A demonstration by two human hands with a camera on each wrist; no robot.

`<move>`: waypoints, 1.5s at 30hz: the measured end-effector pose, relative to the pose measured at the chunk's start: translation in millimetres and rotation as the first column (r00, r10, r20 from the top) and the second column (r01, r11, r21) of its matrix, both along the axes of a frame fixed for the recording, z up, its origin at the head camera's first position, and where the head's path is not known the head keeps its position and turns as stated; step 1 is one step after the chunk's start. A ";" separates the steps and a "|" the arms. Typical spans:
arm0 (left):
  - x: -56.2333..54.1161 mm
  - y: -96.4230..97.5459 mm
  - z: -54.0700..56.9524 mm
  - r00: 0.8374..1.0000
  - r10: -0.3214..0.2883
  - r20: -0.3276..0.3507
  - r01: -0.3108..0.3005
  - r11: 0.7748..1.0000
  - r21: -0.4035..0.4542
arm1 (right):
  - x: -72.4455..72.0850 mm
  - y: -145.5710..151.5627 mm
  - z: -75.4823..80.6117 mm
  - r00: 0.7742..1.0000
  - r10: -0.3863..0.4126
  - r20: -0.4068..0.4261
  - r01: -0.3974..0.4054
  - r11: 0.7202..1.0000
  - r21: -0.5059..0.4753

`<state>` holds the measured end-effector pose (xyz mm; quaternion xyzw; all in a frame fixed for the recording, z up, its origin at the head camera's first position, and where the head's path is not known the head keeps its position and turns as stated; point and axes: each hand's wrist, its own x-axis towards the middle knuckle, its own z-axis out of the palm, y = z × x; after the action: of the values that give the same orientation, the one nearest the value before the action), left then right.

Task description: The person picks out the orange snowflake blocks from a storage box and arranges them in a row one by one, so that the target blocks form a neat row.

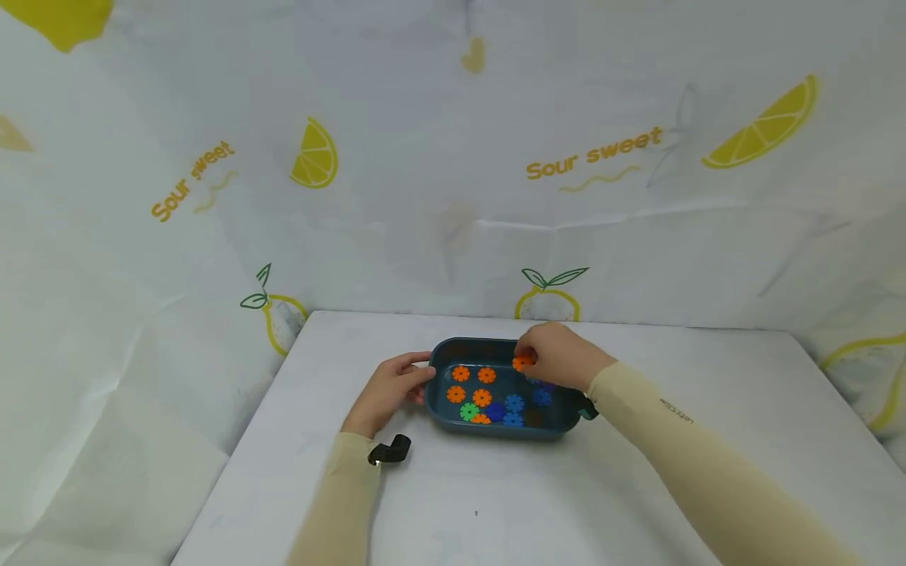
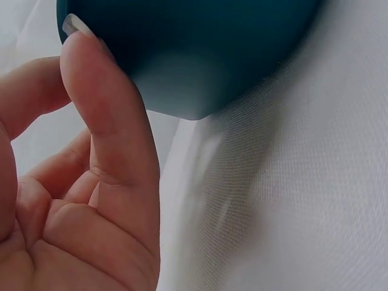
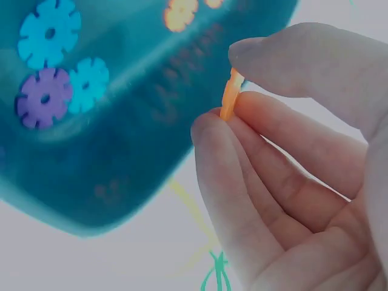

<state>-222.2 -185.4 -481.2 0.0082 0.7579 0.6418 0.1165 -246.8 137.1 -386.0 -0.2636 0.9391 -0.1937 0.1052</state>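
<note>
A dark teal tray (image 1: 488, 431) stands on the white table, holding several flower-shaped notched discs. Orange discs (image 1: 456, 394) lie to its left, a green disc (image 1: 469, 412) near the front, and blue discs (image 1: 513, 403) toward the right. My left hand (image 1: 385, 393) holds the tray's left end, the thumb (image 2: 103, 91) at the rim. Over the tray's back right part, my right hand (image 1: 562, 355) pinches an orange disc (image 3: 231, 96) between thumb and fingertips, edge-on in the right wrist view. A purple disc (image 3: 45, 98) and blue discs lie in the tray there.
The white table (image 1: 467, 503) meets a white backdrop (image 1: 425, 236) printed with lemons and lettering. Each wrist wears a black strap (image 1: 391, 450), over a beige sleeve (image 1: 340, 503).
</note>
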 end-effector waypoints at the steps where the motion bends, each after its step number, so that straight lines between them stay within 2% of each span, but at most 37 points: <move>1: 0.3 -0.6 0.1 1.000 -0.002 0.004 0.002 1.000 0.005 | 2.0 4.7 1.3 1.000 -0.024 0.002 0.024 0.999 -0.023; 5: 0.5 -1.5 1.5 1.000 -0.011 0.015 0.011 1.000 0.025 | 9.4 24.4 4.6 0.997 -0.076 -0.016 0.074 0.992 -0.104; 11: -0.3 -1.8 2.8 1.000 -0.019 0.019 0.018 0.999 0.044 | 20.4 53.9 3.0 0.985 -0.150 -0.089 0.132 0.975 -0.179; 15: 0.3 -2.5 2.6 1.000 -0.011 0.024 0.009 0.999 0.049 | 29.9 74.0 -4.3 0.969 -0.224 -0.109 0.194 0.953 -0.234; 19: 1.1 -4.1 0.8 1.000 0.001 0.029 -0.002 0.999 0.050 | 37.5 93.4 -17.6 0.957 -0.276 -0.094 0.244 0.934 -0.260; 29: 2.8 -5.6 1.2 0.998 0.009 0.055 -0.012 0.998 0.061 | 44.1 123.5 -49.7 0.941 -0.335 -0.042 0.320 0.923 -0.214; 39: 1.2 -0.7 -0.9 0.997 0.008 0.070 -0.013 0.997 0.071 | 46.6 138.3 -65.2 0.941 -0.336 -0.033 0.326 0.930 -0.170; 45: 1.3 1.1 -1.4 0.997 0.002 0.074 -0.007 0.998 0.062 | 47.6 145.7 -70.9 0.940 -0.342 0.006 0.339 0.929 -0.150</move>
<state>-220.9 -184.3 -482.6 -0.0136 0.7326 0.6654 0.1428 -199.2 282.8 -456.9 -0.1058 0.9545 -0.2757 0.0406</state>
